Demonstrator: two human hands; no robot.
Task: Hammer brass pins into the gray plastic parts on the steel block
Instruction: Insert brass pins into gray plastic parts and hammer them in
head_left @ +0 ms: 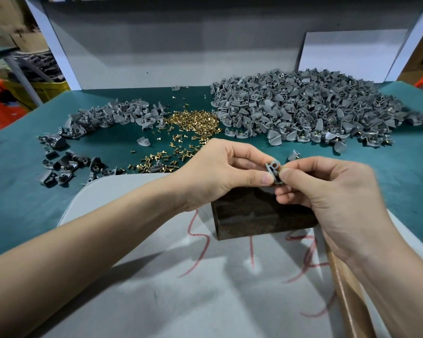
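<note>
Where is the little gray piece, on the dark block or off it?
Off it, it seems. The left hand and right hand pinch the gray piece between their fingers, raised over the steel block.

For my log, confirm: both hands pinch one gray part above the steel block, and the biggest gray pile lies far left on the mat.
Not left: the head view shows the biggest pile far right on the mat. The left hand and right hand do pinch one gray part above the steel block.

Small factory assembly bench: green mat (22, 191), heaps of gray plastic parts (310, 108), loose brass pins (193, 120), steel block (259, 213).
</note>
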